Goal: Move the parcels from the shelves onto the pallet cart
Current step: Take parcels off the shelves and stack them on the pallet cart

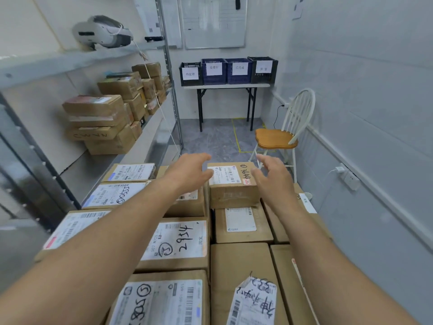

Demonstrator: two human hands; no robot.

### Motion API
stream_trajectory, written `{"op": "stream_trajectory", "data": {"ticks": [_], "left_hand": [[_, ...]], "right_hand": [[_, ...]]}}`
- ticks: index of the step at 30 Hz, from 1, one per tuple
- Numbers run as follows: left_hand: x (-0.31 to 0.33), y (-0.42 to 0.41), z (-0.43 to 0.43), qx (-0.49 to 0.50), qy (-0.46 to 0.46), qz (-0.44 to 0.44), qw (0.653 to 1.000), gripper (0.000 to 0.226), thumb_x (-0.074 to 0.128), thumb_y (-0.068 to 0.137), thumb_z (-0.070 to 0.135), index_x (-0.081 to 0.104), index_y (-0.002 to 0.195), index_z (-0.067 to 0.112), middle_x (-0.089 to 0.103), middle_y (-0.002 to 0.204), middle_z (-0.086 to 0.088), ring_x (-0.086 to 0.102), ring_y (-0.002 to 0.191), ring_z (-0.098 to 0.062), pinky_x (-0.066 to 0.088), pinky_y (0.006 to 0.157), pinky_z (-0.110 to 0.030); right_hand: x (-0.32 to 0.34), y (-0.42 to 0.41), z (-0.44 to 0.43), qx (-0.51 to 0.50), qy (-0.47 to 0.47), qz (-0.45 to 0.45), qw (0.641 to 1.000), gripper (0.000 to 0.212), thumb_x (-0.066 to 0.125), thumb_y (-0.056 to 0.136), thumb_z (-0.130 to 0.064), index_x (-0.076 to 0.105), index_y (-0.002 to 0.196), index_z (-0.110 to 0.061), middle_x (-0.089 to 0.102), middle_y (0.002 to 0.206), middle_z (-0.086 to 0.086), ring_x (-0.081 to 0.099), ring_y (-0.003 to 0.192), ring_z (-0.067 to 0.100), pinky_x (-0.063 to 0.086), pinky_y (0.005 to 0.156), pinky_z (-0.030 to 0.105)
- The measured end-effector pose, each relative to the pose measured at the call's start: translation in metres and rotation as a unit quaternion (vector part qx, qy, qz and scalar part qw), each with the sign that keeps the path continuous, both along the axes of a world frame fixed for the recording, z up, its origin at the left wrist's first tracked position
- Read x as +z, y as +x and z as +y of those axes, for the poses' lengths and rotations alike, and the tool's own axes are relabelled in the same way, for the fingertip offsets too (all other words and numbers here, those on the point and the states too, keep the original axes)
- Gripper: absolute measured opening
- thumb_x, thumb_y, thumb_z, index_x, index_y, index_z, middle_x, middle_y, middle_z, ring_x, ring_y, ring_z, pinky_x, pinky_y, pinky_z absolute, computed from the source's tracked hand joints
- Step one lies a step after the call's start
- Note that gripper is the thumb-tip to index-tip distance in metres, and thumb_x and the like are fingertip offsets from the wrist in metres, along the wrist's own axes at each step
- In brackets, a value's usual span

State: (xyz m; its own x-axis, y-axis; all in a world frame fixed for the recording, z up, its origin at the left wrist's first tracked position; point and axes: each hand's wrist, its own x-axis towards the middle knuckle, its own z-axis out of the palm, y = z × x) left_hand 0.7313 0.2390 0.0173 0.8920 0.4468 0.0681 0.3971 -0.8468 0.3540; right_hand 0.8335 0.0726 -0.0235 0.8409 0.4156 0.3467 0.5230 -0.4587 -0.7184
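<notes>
Both hands are open, fingers loosely spread. The left hand (187,173) and right hand (273,178) flank a small labelled carton (232,186) at the far edge of the tightly packed parcel load (178,242), gripping nothing, probably to square it with its neighbours. The cart beneath is hidden. More brown parcels (98,120) sit stacked on the metal shelf (152,127) at the left, not yet moved.

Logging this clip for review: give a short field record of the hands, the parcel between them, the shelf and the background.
left hand: open, left of the top parcel, contact unclear
right hand: open, right of it
top parcel: labelled, on the stacked parcels
shelf parcels: several piled on the left shelf
background: four crates on a folding table; chair at right
</notes>
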Motion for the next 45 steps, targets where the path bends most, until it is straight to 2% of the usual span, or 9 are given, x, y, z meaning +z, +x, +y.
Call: {"op": "stream_trajectory", "data": {"ticks": [8,11,15,18,23,27,31,38,45], "left_hand": [[0.002,-0.074,-0.027,-0.032,0.143,-0.059,0.987,0.045,0.046,0.095,0.039,0.044,0.138,0.027,0.051,0.138,0.004,0.042,0.128,-0.020,0.028,0.104,-0.035],[-0.010,-0.110,-0.032,-0.034,0.175,-0.063,0.982,0.049,0.042,0.096,0.042,0.039,0.142,0.025,0.042,0.146,0.005,0.032,0.136,-0.016,0.013,0.110,-0.031],[-0.028,-0.156,-0.038,-0.002,0.177,-0.063,0.982,0.055,0.039,0.096,0.048,0.032,0.146,0.025,0.026,0.155,0.002,0.017,0.143,-0.017,0.003,0.117,-0.037],[-0.042,-0.199,-0.048,0.036,0.159,-0.079,0.983,0.058,0.039,0.095,0.049,0.034,0.146,0.021,0.023,0.156,-0.003,0.016,0.145,-0.021,0.002,0.117,-0.037],[-0.071,-0.274,-0.072,0.132,0.171,-0.104,0.971,0.060,0.037,0.084,0.048,0.055,0.129,0.012,0.053,0.135,-0.016,0.051,0.124,-0.034,0.030,0.105,-0.045],[-0.092,-0.323,-0.114,0.202,0.157,-0.148,0.955,0.063,0.041,0.083,0.046,0.053,0.131,0.007,0.049,0.139,-0.019,0.038,0.131,-0.030,0.039,0.102,-0.047],[-0.109,-0.361,-0.163,0.255,0.144,-0.155,0.943,0.068,0.040,0.084,0.049,0.045,0.138,0.008,0.039,0.146,-0.017,0.034,0.136,-0.029,0.029,0.109,-0.044],[-0.114,-0.448,-0.238,0.354,0.167,-0.129,0.911,0.067,0.040,0.085,0.050,0.033,0.142,0.015,0.038,0.148,-0.016,0.028,0.138,-0.024,0.020,0.113,-0.039],[-0.107,-0.539,-0.286,0.477,0.180,-0.084,0.856,0.072,0.039,0.084,0.053,0.043,0.140,0.008,0.037,0.147,-0.019,0.038,0.135,-0.035,0.011,0.112,-0.038]], "right_hand": [[0.008,-0.081,0.007,0.041,-0.084,-0.201,0.975,0.033,0.052,0.090,-0.015,0.064,0.120,-0.010,0.058,0.129,0.010,0.051,0.121,0.030,0.040,0.100,0.042],[0.004,-0.114,0.003,0.031,-0.084,-0.273,0.958,0.029,0.051,0.080,-0.018,0.072,0.098,-0.009,0.068,0.108,0.012,0.065,0.099,0.032,0.053,0.082,0.043],[-0.002,-0.153,-0.001,0.067,-0.098,-0.339,0.933,0.029,0.072,0.070,-0.011,0.072,0.099,-0.009,0.068,0.107,0.014,0.066,0.096,0.032,0.052,0.083,0.043],[-0.008,-0.186,-0.001,0.107,-0.109,-0.351,0.924,0.043,0.081,0.067,-0.015,0.069,0.108,-0.008,0.063,0.119,0.018,0.061,0.110,0.035,0.048,0.093,0.054],[-0.025,-0.240,-0.009,0.174,-0.066,-0.376,0.908,0.048,0.071,0.074,-0.023,0.065,0.119,-0.009,0.057,0.130,0.020,0.052,0.119,0.032,0.045,0.096,0.052],[-0.038,-0.280,-0.037,0.217,-0.027,-0.377,0.900,0.049,0.060,0.076,-0.027,0.063,0.121,-0.008,0.057,0.129,0.021,0.044,0.117,0.029,0.048,0.091,0.050],[-0.051,-0.312,-0.075,0.239,-0.035,-0.381,0.893,0.059,0.077,0.069,-0.025,0.062,0.124,-0.009,0.056,0.130,0.021,0.041,0.119,0.030,0.041,0.099,0.055],[-0.060,-0.379,-0.111,0.318,0.006,-0.374,0.871,0.054,0.076,0.073,-0.028,0.063,0.123,-0.012,0.054,0.132,0.020,0.051,0.120,0.033,0.040,0.101,0.053],[-0.048,-0.470,-0.119,0.410,0.069,-0.359,0.836,0.050,0.055,0.079,-0.039,0.065,0.120,-0.012,0.054,0.132,0.021,0.046,0.120,0.031,0.040,0.100,0.054]]}}
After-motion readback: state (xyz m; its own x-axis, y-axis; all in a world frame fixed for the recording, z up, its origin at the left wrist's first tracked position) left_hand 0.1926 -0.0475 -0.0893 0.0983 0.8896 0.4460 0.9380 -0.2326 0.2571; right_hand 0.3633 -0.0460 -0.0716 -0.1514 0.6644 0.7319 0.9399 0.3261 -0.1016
